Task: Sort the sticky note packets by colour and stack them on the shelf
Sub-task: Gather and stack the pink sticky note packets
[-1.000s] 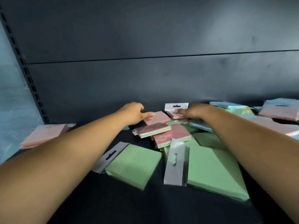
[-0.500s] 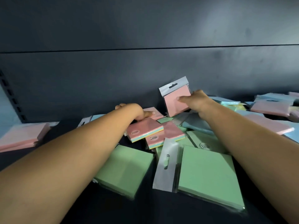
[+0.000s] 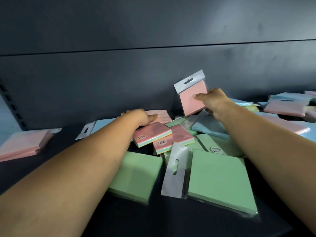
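Dark shelf; right hand pinches pink packet, left hand grips another.

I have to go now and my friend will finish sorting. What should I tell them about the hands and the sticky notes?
Right hand: holds a pink packet lifted above the pile.
Left hand: rests on a pink packet in the pile; grip unclear.
Done: a pink stack lies at the shelf's left.
Left: green packets, blue packet and multicolour packets lie mixed and unsorted.
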`<state>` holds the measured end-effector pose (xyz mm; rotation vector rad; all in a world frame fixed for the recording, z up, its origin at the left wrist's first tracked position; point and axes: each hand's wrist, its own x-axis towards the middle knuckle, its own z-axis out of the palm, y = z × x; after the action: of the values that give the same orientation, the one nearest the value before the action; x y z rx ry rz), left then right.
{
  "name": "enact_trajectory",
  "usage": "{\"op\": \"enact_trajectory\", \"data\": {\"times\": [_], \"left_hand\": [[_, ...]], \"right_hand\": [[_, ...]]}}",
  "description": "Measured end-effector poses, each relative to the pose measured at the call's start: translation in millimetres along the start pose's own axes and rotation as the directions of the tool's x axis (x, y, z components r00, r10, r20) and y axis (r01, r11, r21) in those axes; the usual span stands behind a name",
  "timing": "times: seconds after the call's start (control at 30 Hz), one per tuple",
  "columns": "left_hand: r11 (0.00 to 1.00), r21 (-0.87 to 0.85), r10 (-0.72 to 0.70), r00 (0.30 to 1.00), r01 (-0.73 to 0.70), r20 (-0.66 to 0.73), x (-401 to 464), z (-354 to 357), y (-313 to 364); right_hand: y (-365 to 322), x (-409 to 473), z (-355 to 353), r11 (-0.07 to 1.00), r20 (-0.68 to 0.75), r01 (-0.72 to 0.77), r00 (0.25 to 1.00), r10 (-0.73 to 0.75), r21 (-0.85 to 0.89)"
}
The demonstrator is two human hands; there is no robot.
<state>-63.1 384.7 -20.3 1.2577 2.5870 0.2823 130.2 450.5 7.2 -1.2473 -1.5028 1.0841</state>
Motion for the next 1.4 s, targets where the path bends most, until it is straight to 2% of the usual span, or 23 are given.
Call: {"op": "enact_trajectory", "data": {"times": [0.07,0.1,0.2,0.33,0.43,0.53,0.7,0.8,0.93,1.03,1.2,1.3,1.4], "left_hand": [[0.978,-0.195,0.072,0.997,-0.074,-0.019,-2.8,0.8,-2.4],[0.935,-0.334,0.111,0.993,-0.118,-0.04,-4.9,0.1,-3.7],[0.734,-0.651,0.135,0.981,-0.195,-0.141,-12.4,-6.0,-6.4],[0.573,-0.792,0.128,0.978,-0.21,-0.167,-19.2,-11.8,-8.3],[0.446,-0.88,0.173,0.981,-0.162,-0.093,-21.2,-18.6,-10.9],[0.368,-0.922,0.188,0.981,-0.119,-0.052,-23.0,-28.2,-16.2],[0.4,-0.899,0.193,0.975,-0.178,-0.107,-51.1,-55.2,-39.2],[0.41,-0.89,0.164,0.976,-0.198,-0.142,-79.1,-73.1,-67.1],[0.406,-0.891,0.04,0.978,-0.203,-0.204,-122.0,-88.5,-122.0],[0.445,-0.878,-0.048,0.974,-0.177,-0.221,-155.5,-89.5,-166.7],[0.439,-0.895,-0.16,0.973,-0.081,-0.166,-200.1,-87.5,-233.9],[0.425,-0.904,-0.186,0.974,-0.04,-0.13,-209.5,-87.2,-259.9],[0.359,-0.931,-0.184,0.972,-0.072,-0.146,-203.6,-84.4,-279.2]], "right_hand": [[-0.8,-2.2,-1.3,0.999,-0.009,0.009,1.0,-0.009,0.032],[-1.4,-3.5,-1.7,0.999,-0.011,0.013,1.0,-0.013,0.047],[-3.4,-7.8,-1.7,0.997,-0.006,0.014,1.0,-0.014,0.071],[-7.8,-13.3,-1.3,0.993,0.018,-0.01,1.0,0.008,0.116],[-11.3,-17.6,-1.7,0.986,0.034,-0.022,0.999,0.017,0.168],[-14.4,-23.5,-0.9,0.967,0.088,-0.046,0.996,0.024,0.253],[-34.6,-43.5,7.6,0.915,0.201,-0.098,0.979,0.019,0.392],[-50.0,-62.6,15.6,0.908,0.309,-0.1,0.95,-0.034,0.407],[-66.3,-94.7,27.4,0.921,0.517,-0.116,0.85,-0.102,0.372],[-75.0,-119.8,39.3,0.938,0.609,-0.086,0.779,-0.148,0.337],[-85.5,-158.9,65.1,0.949,0.681,-0.041,0.706,-0.194,0.313],[-90.1,-180.4,79.6,0.96,0.697,-0.019,0.691,-0.19,0.281],[-92.5,-201.3,100.3,0.97,0.693,0.014,0.697,-0.184,0.243]]}}
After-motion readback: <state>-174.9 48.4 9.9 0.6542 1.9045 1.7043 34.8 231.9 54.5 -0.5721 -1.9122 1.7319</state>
